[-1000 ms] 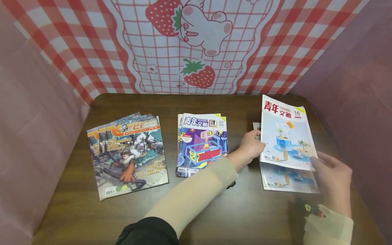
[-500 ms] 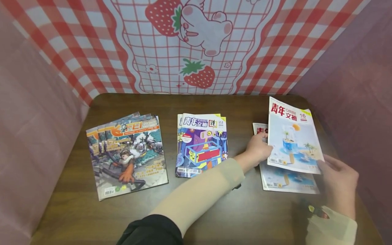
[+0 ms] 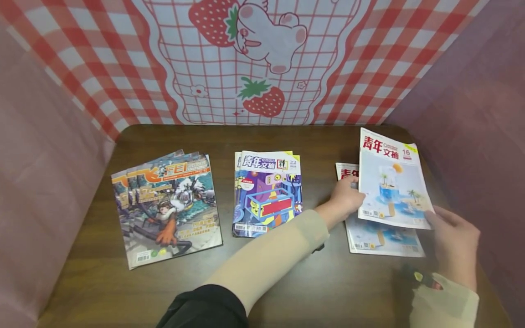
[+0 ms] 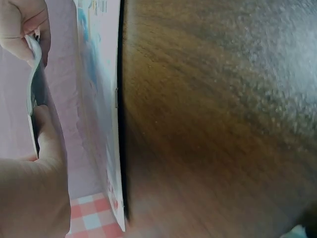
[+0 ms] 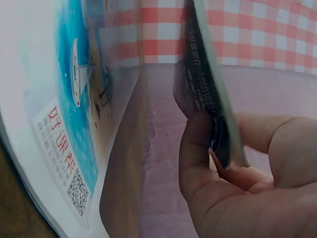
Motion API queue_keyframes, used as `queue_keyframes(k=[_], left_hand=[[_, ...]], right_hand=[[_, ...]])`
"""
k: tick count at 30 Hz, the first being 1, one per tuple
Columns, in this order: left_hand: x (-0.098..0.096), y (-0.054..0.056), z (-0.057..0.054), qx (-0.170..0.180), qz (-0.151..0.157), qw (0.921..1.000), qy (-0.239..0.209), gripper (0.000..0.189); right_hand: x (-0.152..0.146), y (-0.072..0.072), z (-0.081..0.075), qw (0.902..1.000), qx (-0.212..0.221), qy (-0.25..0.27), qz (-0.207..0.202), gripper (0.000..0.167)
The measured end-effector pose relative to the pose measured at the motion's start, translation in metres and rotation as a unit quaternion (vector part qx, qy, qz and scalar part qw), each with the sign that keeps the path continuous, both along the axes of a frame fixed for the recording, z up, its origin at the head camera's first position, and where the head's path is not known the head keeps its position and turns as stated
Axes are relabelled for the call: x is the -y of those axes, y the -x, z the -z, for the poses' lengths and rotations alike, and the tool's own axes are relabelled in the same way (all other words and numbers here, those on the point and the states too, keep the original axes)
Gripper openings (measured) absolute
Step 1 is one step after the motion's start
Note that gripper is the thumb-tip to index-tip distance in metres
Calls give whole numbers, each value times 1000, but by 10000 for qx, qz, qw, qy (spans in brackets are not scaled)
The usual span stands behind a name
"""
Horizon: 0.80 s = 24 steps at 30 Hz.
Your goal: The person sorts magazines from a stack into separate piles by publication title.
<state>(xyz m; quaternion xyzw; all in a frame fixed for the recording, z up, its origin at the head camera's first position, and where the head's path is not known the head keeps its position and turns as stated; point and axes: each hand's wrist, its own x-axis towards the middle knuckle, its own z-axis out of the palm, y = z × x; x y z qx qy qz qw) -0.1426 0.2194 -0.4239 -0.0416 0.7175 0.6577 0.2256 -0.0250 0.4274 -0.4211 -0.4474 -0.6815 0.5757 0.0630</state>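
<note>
Both hands hold one magazine [image 3: 393,182] with a white and pale blue beach cover, raised and tilted at the right of the table. My left hand [image 3: 347,197] grips its left edge; in the left wrist view that hand [image 4: 39,163] has its thumb along the edge. At the lower right corner my right hand [image 3: 457,237] pinches it, fingers behind and thumb in front, as the right wrist view shows of the hand [image 5: 237,173]. Beneath lies a like magazine [image 3: 385,241] on the table, apart from the raised one and partly hidden by it.
A fanned stack of comic-style magazines [image 3: 172,214] lies at the left of the brown table [image 3: 311,291]. In the middle lies a stack of purple-covered magazines [image 3: 268,200], partly behind the left forearm. A red checked cloth [image 3: 262,59] hangs at the back.
Both hands have shifted the held magazine a little to the right, mostly in the first half second, uncovering more of the one beneath. The head view has tilted slightly.
</note>
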Motion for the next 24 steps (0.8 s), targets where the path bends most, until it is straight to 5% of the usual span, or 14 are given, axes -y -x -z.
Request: queue_keyframes(k=[4, 8, 16, 24], left_hand=[[-2, 0, 4, 96, -14, 9999, -53, 40], [-4, 0, 8, 85, 61, 9998, 154, 38], [-8, -7, 16, -51, 424, 9981, 450, 41], [-14, -15, 17, 110, 592, 9972, 454, 46]], right_hand=[[-4, 0, 2, 9994, -66, 241, -242, 82], [-7, 2, 4, 9976, 469, -95, -500, 82], [-9, -4, 6, 9994, 295, 44, 199, 73], [-12, -13, 2, 9986, 138, 211, 465, 71]])
